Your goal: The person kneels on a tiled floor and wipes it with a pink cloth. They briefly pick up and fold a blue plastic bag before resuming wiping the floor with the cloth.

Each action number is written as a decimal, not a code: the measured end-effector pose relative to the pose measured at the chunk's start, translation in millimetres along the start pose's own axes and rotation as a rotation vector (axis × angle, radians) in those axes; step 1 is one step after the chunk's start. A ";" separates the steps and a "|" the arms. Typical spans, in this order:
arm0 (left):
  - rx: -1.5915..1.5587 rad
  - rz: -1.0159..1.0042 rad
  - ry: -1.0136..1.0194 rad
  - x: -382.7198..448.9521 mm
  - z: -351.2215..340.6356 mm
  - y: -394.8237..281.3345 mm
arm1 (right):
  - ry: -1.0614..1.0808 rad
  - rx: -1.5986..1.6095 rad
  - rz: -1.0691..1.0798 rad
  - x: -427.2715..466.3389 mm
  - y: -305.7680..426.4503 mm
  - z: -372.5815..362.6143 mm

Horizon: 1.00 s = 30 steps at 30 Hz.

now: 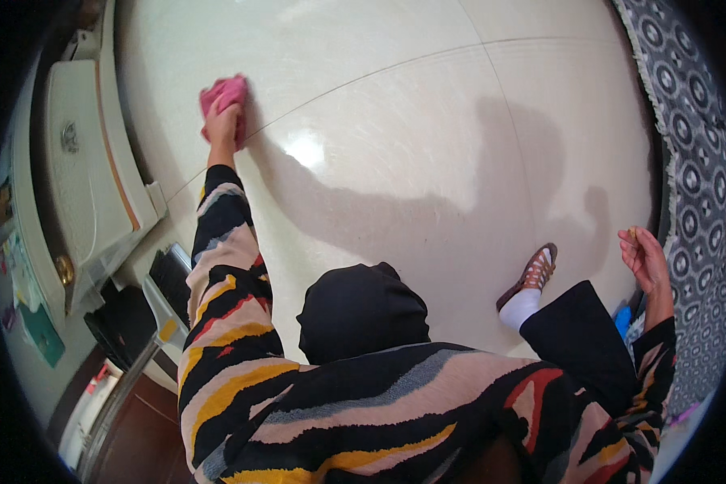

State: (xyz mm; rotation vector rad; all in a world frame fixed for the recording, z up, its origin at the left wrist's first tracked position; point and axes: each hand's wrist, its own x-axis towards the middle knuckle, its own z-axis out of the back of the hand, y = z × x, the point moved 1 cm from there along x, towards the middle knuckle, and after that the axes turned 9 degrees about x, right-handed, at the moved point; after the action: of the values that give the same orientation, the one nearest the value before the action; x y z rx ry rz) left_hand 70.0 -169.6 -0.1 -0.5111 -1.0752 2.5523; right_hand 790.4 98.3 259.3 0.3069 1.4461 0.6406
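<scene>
At the upper left, my left hand (222, 121) presses a crumpled pink cloth (233, 91) onto the glossy pale tiled floor (375, 139). The arm above it is stretched out straight in a patterned sleeve. Off to the right, beside a patterned grey fabric cover, my right hand (646, 257) is raised with its fingers curled. A small brownish spot shows at its fingertips; whether it is a held thing cannot be told. One foot in a brown strappy sandal (535, 272) and white sock rests on the floor between the hands.
Cream furniture with a metal handle (69, 138) lines the left side. Below it stand a black-bristled brush (172, 275) and a dark red-brown panel (139, 435). A grey-and-black fringed cover (690, 230) hangs along the right, with something blue (623, 320) near its foot.
</scene>
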 end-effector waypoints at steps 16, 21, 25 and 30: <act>0.102 -0.545 0.837 -187.2 -181.7 -129.0 | -0.241 0.114 0.033 -100.8 -64.1 13.4; 0.091 -0.581 0.691 -173.7 -161.2 -129.3 | -0.312 0.121 -0.040 -120.0 -91.8 6.3; 0.079 -0.586 0.677 -181.6 -159.7 -136.5 | -0.154 0.120 0.051 -94.7 -86.1 -15.9; 0.005 -0.567 0.642 -190.3 -158.3 -126.4 | 0.102 0.179 0.055 -79.5 -100.3 -53.0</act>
State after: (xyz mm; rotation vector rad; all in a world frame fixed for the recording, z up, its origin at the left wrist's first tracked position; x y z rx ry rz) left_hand 327.7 -69.0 26.9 -0.8124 -0.8173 1.7190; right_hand 760.9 -37.1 261.4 0.4602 1.6015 0.5789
